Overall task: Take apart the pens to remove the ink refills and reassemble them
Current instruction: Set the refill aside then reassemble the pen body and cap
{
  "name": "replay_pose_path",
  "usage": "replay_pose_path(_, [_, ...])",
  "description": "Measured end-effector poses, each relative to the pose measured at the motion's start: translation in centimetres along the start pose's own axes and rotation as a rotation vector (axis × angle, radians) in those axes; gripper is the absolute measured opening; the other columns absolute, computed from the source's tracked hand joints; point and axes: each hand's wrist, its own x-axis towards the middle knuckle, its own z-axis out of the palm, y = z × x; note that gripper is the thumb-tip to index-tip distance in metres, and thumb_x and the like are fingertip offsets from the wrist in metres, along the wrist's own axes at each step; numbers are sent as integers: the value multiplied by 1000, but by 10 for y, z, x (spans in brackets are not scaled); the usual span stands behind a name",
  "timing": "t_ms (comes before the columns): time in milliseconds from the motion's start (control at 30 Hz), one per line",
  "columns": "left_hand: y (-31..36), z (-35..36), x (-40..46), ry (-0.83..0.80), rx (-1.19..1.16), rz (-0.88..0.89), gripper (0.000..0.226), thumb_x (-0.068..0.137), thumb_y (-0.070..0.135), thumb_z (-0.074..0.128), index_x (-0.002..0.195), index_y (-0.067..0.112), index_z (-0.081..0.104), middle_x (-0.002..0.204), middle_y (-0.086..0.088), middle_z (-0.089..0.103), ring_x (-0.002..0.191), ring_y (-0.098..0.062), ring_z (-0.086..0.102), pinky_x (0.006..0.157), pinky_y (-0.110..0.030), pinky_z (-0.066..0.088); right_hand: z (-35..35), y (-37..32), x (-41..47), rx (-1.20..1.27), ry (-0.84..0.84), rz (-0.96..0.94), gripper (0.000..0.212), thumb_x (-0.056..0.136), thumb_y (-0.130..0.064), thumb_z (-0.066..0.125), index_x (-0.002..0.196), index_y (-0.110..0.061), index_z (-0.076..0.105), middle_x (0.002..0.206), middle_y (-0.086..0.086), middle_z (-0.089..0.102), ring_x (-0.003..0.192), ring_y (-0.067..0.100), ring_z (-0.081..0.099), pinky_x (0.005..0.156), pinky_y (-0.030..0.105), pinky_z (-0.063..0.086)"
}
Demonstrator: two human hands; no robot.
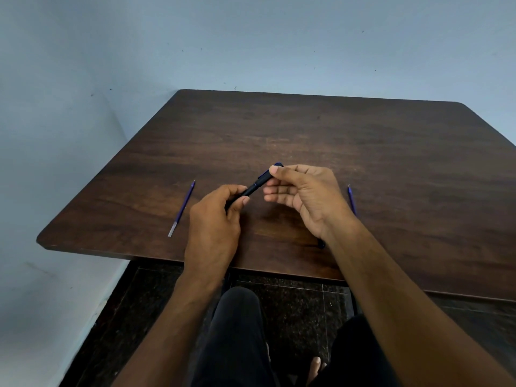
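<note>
Nearest the camera are the person's dark-trousered knees and a bare foot on a dark speckled tiled floor (293, 303), with both forearms reaching forward over the near edge of a dark wood-grain table (307, 129). Close to that near edge, a small dark blue piece (322, 244) shows beside the right wrist; most of it is hidden by the arm, so what it is cannot be told. Above the table's near-middle, the left hand (215, 219) has its fingers and thumb curled round the lower end of a black pen (255, 188), which slants up and to the right. The right hand (301, 196) meets the pen's upper end, the thumb tip lying against the barrel near its blue clip and cap, while the other fingers are loosely bent below it, apart from the barrel; whether a forefinger backs the thumb behind the pen cannot be seen. No brand, label or writing can be read on the pen or elsewhere. Left of the left hand, well apart from it, a blue ink refill (182, 208) lies flat on the table, its clear end toward the near edge and its tip pointing away. Just beyond the right wrist, a second blue refill (351, 198) lies on the table, its near part hidden by the arm. Behind the table rises a pale blue wall (251, 37) dotted with small dark specks.
</note>
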Motion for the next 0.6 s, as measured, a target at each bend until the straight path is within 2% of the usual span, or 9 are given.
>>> replay_pose_path(100, [3, -2, 0, 7, 16, 36, 25, 91, 15, 70, 115, 16, 73, 103, 16, 66, 95, 5, 60, 84, 3, 37, 1, -2, -1, -11, 17, -3, 11, 90, -2, 72, 90, 9, 70, 74, 20, 71, 65, 28, 72, 60, 35, 63])
replay_pose_path(233, [5, -3, -1, 28, 17, 56, 23, 89, 12, 72, 112, 14, 75, 99, 9, 71, 90, 5, 59, 83, 1, 40, 4, -2, -3, -67, 50, -24, 11, 91, -1, 71, 90, 10, 71, 74, 21, 72, 65, 28, 72, 59, 34, 62])
replay_pose_path(367, [6, -4, -2, 59, 2, 79, 21, 89, 9, 71, 110, 10, 75, 98, 3, 73, 88, -3, 64, 82, -5, 44, 9, -1, -5, -89, 64, -60, 10, 91, 1, 68, 87, 9, 71, 68, 18, 70, 63, 28, 71, 59, 35, 61])
replay_pose_path(533, [7, -8, -4, 95, -23, 69, 21, 87, 8, 72, 108, 11, 76, 96, 12, 68, 86, 1, 63, 81, -2, 43, 18, 2, -8, -107, 88, -120, 13, 90, 3, 64, 82, 10, 71, 65, 18, 68, 58, 26, 69, 56, 35, 62])
replay_pose_path(600, [7, -8, -4, 94, -21, 68, 21, 87, 7, 72, 107, 11, 76, 95, 10, 70, 86, -2, 65, 80, -4, 44, 20, 4, -9, -108, 100, -122, 15, 90, 3, 63, 80, 8, 72, 65, 19, 68, 58, 26, 68, 56, 36, 62])
